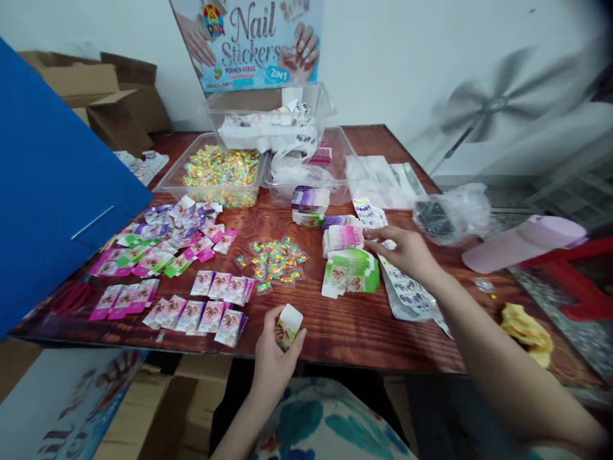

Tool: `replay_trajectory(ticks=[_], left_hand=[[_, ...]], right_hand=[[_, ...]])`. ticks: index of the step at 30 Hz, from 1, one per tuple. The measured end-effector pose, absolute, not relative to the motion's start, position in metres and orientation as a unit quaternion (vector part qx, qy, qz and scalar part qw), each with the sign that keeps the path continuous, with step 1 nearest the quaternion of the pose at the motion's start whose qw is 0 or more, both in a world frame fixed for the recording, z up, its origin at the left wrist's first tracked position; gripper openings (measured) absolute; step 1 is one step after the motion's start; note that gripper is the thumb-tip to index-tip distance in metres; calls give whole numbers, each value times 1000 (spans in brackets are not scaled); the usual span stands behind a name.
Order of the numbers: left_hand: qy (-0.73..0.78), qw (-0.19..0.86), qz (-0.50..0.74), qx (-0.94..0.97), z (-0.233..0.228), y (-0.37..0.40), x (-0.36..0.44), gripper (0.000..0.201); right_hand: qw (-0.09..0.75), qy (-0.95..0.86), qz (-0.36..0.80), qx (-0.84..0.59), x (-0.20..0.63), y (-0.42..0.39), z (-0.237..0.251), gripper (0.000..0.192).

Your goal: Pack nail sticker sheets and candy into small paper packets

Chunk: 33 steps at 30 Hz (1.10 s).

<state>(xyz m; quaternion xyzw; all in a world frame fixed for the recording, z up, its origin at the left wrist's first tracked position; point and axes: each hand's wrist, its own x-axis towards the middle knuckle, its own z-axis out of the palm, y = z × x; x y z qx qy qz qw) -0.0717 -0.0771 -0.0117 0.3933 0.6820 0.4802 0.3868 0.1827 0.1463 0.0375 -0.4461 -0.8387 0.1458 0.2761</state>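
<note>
A small green packet (288, 326) with its white flap open is held in the left hand (272, 358) at the near edge of the wooden table (364, 332). A sticker sheet (389, 244) is pinched by the right hand (405, 250), just beside stacked packets (349, 271) near the right edge.

The wooden table (335, 332) is dark reddish-brown with a streaked grain. At its near edge, the small box (288, 326) in the left hand (274, 358) is green with a white flap. Left of that box lie flat packets (211, 300) — purple, pink and green, each printed with a nail photo. Beyond it, a bin (223, 176) holds yellow-green speckled sweets. The poster (249, 41) at the table's far side is light blue, lettered dark purple.
</note>
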Motion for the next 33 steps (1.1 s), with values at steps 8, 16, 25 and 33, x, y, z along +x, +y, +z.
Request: replay_trajectory(ticks=[8, 16, 25, 33], left_hand=[[705, 370, 474, 376, -15, -55, -56, 40], [714, 332, 500, 361, -9, -58, -41, 31], [692, 357, 503, 375, -1, -59, -47, 29], [541, 421, 566, 458, 47, -39, -32, 26]], right_hand=[[207, -810, 150, -528, 267, 178, 2, 27], [81, -887, 165, -424, 255, 227, -23, 53], [176, -869, 131, -443, 256, 209, 1, 22], [335, -764, 364, -415, 219, 108, 100, 33]])
